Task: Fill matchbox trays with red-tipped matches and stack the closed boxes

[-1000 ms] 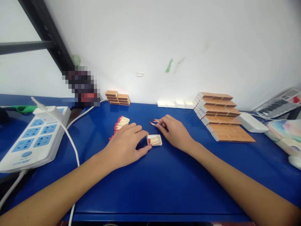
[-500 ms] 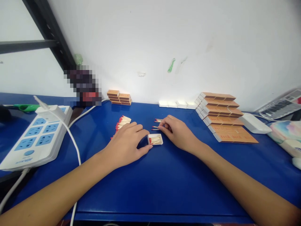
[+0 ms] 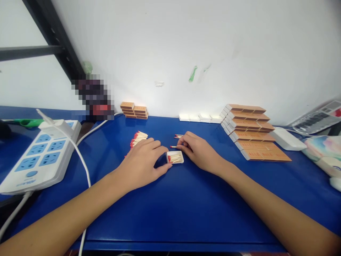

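A small white matchbox tray with several red-tipped matches in it lies on the blue table. My left hand rests beside it, thumb and forefinger touching the tray's left end. My right hand sits just right of the tray and pinches a match whose red tip points left, just behind the tray. A heap of loose matches lies behind my left hand. A few more matches lie behind my right hand.
Stacked orange matchbox sleeves stand at the right, a smaller stack at the back wall, white trays between them. A white power strip with a cable lies left. A white box and a wrapped pack sit far right.
My right hand has drawn one match from the small group behind it toward the tray. My left hand has stayed on the tray.
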Tool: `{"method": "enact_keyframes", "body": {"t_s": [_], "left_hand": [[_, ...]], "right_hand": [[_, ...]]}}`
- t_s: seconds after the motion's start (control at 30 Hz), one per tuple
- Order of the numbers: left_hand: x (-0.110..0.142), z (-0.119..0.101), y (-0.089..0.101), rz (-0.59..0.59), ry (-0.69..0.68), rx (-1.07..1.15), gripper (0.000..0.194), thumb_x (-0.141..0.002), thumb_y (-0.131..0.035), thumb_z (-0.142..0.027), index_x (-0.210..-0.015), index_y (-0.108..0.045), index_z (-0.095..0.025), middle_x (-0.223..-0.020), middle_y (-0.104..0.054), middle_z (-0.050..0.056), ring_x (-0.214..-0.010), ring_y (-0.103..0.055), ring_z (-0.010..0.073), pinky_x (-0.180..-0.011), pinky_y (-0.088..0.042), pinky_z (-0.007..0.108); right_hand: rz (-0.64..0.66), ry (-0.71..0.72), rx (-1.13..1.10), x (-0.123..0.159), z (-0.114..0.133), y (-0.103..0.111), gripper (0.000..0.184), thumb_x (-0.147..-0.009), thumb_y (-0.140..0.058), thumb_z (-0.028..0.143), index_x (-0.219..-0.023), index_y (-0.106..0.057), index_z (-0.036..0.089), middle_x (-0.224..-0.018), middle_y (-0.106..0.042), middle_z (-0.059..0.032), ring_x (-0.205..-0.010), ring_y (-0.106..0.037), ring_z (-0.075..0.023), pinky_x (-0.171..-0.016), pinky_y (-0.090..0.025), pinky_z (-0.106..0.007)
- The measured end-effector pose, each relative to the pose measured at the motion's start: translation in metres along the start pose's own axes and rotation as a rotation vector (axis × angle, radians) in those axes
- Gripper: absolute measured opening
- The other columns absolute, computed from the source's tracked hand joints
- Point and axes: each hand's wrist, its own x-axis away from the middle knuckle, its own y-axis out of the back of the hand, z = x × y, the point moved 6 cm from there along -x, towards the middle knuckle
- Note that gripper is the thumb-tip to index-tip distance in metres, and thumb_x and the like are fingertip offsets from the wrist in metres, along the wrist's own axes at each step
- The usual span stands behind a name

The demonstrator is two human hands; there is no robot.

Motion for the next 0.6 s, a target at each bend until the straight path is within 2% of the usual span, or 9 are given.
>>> {"method": "enact_keyframes", "body": {"t_s": [0.23, 0.3, 0.4, 0.6], "left_hand": [[0.000, 0.000, 0.001, -0.001, 0.006, 0.012, 0.024, -0.097, -0.072, -0.039, -0.111, -0.076, -0.020, -0.090, -0.068, 0.004, -0.087, -0.062, 0.0236, -0.077, -0.050, 0.038], [0.000, 0.000, 0.001, -0.001, 0.003, 0.014, 0.025, -0.097, -0.072, -0.039, -0.111, -0.076, -0.019, -0.090, -0.068, 0.004, -0.087, -0.062, 0.0235, -0.077, -0.050, 0.038], [0.000, 0.000, 0.000, -0.006, 0.002, 0.016, 0.025, -0.097, -0.072, -0.039, -0.111, -0.076, -0.019, -0.090, -0.068, 0.005, -0.087, -0.061, 0.0236, -0.077, -0.049, 0.038], [0.000, 0.002, -0.002, 0.017, 0.011, 0.016, 0.026, -0.098, -0.071, -0.040, -0.112, -0.075, -0.019, -0.092, -0.067, 0.005, -0.088, -0.061, 0.0242, -0.076, -0.050, 0.038]], "right_hand": [[-0.050, 0.010, -0.007, 0.001, 0.002, 0.009, 0.008, -0.106, -0.057, 0.026, -0.100, -0.062, 0.022, -0.100, -0.063, -0.0056, -0.083, -0.063, -0.0191, -0.076, -0.051, -0.034], [-0.035, 0.017, -0.014, 0.002, 0.002, 0.009, 0.006, -0.104, -0.060, 0.024, -0.108, -0.064, 0.023, -0.103, -0.063, -0.0057, -0.083, -0.063, -0.0190, -0.076, -0.052, -0.033], [0.016, 0.048, -0.035, 0.003, 0.004, 0.006, 0.018, -0.106, -0.055, 0.022, -0.122, -0.064, 0.025, -0.111, -0.062, -0.0068, -0.091, -0.065, -0.0198, -0.080, -0.054, -0.034], [0.044, 0.048, -0.021, -0.009, 0.003, 0.005, 0.017, -0.107, -0.057, 0.026, -0.122, -0.065, 0.026, -0.109, -0.059, -0.0053, -0.088, -0.063, -0.0183, -0.081, -0.053, -0.034]]}}
